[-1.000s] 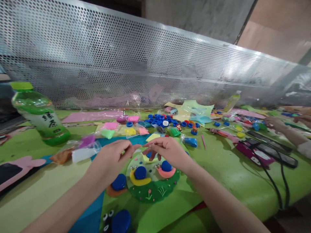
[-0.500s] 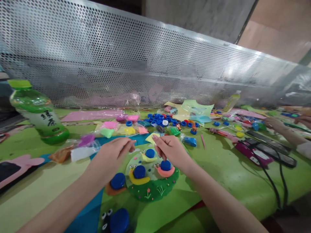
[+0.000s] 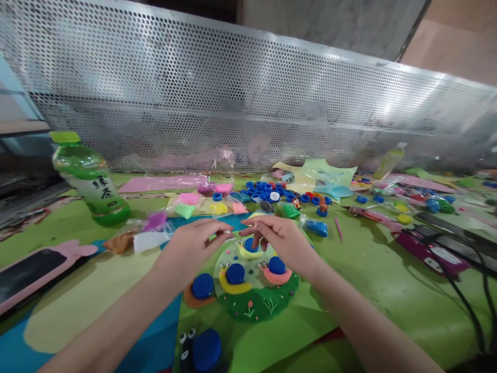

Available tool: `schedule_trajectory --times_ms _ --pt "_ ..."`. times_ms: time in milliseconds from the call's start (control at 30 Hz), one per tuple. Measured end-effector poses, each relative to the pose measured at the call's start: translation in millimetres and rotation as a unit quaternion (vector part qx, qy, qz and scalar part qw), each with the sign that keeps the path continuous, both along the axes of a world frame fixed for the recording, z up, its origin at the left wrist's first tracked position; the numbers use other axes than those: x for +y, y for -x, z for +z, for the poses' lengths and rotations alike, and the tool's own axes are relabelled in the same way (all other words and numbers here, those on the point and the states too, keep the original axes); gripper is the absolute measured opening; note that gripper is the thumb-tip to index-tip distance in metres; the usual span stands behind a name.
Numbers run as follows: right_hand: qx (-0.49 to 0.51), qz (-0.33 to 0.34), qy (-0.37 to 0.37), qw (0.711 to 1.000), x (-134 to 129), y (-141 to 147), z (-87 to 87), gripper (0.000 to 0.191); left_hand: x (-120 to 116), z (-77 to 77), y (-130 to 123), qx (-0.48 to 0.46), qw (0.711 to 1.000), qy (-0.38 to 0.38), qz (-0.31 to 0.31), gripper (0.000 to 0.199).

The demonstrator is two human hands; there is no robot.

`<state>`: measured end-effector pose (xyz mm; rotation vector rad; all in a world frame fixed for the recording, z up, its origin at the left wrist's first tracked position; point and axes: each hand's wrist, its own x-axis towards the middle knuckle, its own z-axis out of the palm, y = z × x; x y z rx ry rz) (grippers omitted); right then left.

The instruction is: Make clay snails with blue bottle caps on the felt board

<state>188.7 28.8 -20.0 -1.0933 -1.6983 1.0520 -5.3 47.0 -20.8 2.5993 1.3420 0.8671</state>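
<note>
Above the round clay picture (image 3: 258,305), my left hand (image 3: 196,246) pinches a tiny pale bit of clay (image 3: 228,232) between thumb and forefinger. My right hand (image 3: 279,235) faces it a short gap away, thumb and forefinger pressed together; whatever they hold is too small to make out. The picture carries a yellow snail (image 3: 233,282), a pink snail (image 3: 276,272) and a pale yellow snail (image 3: 248,249), all with blue bottle-cap shells. A brown snail (image 3: 202,287) and a black figure (image 3: 198,349) with a blue cap lie to its left.
Blue bottle caps (image 3: 267,191) lie piled at the back, near several coloured clay packets (image 3: 186,210). At left stand a green tea bottle (image 3: 91,178) and a pink-cased phone (image 3: 34,274). On the right are a purple device (image 3: 430,254) with black cords and a pink stick (image 3: 338,229).
My view has turned left, so the table things appear further right. My left hand's fingertips have come nearer my right hand, and the pale bit now shows in them.
</note>
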Motion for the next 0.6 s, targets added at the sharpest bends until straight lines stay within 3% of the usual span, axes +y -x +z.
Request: schedule_trajectory --times_ms 133,333,600 --pt "-0.027 -0.005 -0.007 1.0 -1.4 0.3 1.1 0.02 -2.0 -0.1 -1.8 -0.019 0.999 -0.026 -0.025 0.025" --pt "-0.103 -0.075 -0.049 0.991 -3.5 -0.4 0.8 0.043 -3.7 1.9 -2.0 -0.05 0.999 -0.006 -0.019 0.027" --pt "-0.168 -0.035 -0.062 0.983 -1.4 -2.2 -8.0 0.019 -4.1 -0.3 -1.6 -0.057 0.998 0.015 -0.004 0.016"
